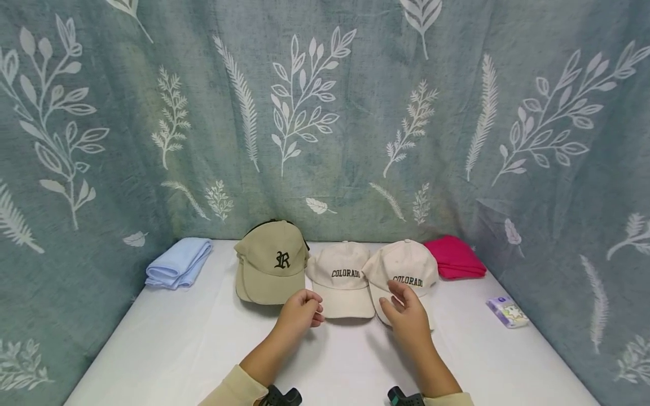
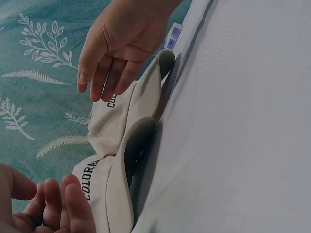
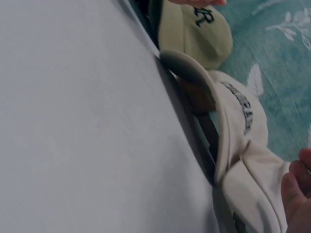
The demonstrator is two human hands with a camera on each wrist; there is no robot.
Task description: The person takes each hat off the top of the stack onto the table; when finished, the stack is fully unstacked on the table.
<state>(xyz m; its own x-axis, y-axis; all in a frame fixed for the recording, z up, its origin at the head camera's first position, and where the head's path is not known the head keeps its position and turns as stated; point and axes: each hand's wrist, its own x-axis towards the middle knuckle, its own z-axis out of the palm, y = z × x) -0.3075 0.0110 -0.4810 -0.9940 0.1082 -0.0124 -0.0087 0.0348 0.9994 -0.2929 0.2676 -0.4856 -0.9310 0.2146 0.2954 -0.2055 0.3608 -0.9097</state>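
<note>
Two cream caps lettered COLORADO sit side by side: the middle cap [image 1: 346, 301] and the right cap [image 1: 406, 259], whose sides touch. To their left is an olive cap [image 1: 264, 254] with a black R, apparently stacked with another. My left hand [image 1: 301, 310] hovers in front of the gap between the olive cap and the middle cap, fingers loosely bent around nothing. Over the brim of the right cap is my right hand [image 1: 408, 316], its fingers relaxed and holding nothing. In the left wrist view, the right hand [image 2: 126, 43] appears above the cap's front.
A folded light blue cloth [image 1: 179, 262] lies at the back left, and a folded red cloth [image 1: 456, 258] at the back right. A small purple and white packet [image 1: 508, 312] rests near the table's right edge. Leaf-patterned curtains [image 1: 315, 141] enclose the white table [image 1: 178, 349].
</note>
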